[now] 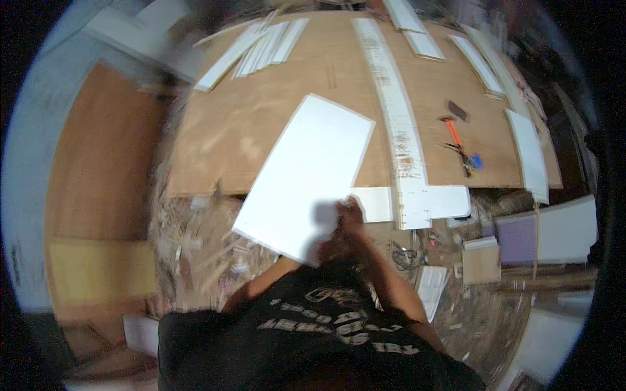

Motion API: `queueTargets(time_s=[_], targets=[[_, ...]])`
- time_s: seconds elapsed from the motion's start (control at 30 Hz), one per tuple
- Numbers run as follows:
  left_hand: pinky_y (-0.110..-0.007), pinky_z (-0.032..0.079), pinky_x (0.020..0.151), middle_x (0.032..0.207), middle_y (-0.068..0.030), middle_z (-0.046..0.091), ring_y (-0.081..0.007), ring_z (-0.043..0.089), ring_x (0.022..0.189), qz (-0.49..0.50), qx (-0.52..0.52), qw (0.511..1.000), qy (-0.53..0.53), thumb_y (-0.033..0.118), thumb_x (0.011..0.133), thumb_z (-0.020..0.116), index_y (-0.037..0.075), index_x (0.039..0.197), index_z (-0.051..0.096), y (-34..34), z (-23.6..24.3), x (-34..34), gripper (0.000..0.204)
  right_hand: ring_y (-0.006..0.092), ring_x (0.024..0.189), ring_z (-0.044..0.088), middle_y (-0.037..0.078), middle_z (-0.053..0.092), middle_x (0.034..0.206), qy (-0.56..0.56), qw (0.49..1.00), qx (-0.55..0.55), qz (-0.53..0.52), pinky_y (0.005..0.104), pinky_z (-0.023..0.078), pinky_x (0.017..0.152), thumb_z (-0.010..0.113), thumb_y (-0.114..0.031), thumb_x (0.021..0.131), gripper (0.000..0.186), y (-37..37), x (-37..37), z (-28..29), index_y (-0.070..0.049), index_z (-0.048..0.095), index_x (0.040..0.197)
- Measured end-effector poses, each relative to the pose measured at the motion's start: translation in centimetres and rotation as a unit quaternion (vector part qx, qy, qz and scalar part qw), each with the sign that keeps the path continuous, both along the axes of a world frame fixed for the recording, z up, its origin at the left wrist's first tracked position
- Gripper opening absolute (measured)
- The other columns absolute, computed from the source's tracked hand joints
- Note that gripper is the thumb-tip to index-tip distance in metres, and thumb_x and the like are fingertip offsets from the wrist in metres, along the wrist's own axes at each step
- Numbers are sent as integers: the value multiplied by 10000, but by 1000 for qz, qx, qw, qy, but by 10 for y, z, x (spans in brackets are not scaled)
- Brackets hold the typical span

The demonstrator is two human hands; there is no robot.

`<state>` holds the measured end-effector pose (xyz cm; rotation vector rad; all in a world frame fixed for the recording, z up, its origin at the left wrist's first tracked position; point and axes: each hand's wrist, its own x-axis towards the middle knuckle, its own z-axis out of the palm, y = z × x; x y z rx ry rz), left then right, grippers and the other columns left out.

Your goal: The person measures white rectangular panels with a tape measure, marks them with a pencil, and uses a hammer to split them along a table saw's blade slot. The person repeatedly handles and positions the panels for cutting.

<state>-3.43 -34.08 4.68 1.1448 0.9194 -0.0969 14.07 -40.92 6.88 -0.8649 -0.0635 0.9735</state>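
Observation:
A white rectangular panel (303,159) is held at a slant over the near edge of the brown board-topped table (244,140). My right hand (347,217), blurred, has its fingers closed on the panel's right edge near the bottom, casting a shadow on its face. My left forearm runs under the panel's lower edge; that hand is hidden behind it. Right of the panel a long scuffed white strip (381,85) lies lengthwise, with white board pieces (447,199) at its near end. An orange-handled tool (454,133), a dark block (457,110) and dark tools with a blue part (475,161) lie farther right.
Stacked white strips (257,49) lie at back left, more (417,42) at back right and along the right edge (525,153). Scrap and offcuts (202,257) litter the floor. Large boards (101,169) stand at the left; panels (561,228) and loose pieces (479,260) sit low right.

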Motion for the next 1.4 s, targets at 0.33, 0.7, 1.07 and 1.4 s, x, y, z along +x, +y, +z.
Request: queueTargets(time_s=[0.33, 0.7, 1.07, 1.4], targets=[[-422, 512, 909, 1210, -176, 640, -299, 646, 1021, 21, 17, 1000, 2, 443, 953, 694, -100, 1295, 581, 132, 21, -69, 652, 167, 958, 622, 116, 672, 985, -224, 968, -108, -30, 342, 515, 840, 581, -240, 1015, 313, -6, 14, 37, 14, 585, 1198], [-419, 498, 779, 998, -217, 686, -249, 621, 874, -58, 341, 937, -50, 512, 1019, 579, -135, 1115, 640, 115, 42, -3, 657, 323, 1172, 640, 241, 675, 1229, -251, 908, -301, -149, 434, 494, 1019, 749, -345, 905, 577, -3, 26, -47, 43, 596, 1304], [-486, 484, 957, 1208, -322, 655, -420, 635, 1095, -108, 410, 905, 26, 454, 1033, 517, -120, 1280, 597, 114, -26, -5, 630, 380, 1261, 538, 292, 534, 1363, -320, 774, -543, 57, 482, 428, 1051, 658, -483, 966, 744, -66, -74, -85, -24, 404, 1495], [-556, 138, 1246, 1645, -297, 196, -469, 172, 1529, -470, 638, 598, -117, 464, 982, 571, -5, 1600, 203, 87, 35, 74, 859, 300, 1067, 627, 181, 671, 1155, -298, 849, -437, 13, 436, 473, 976, 492, -440, 1068, 494, -91, -67, -66, -16, 603, 1297]])
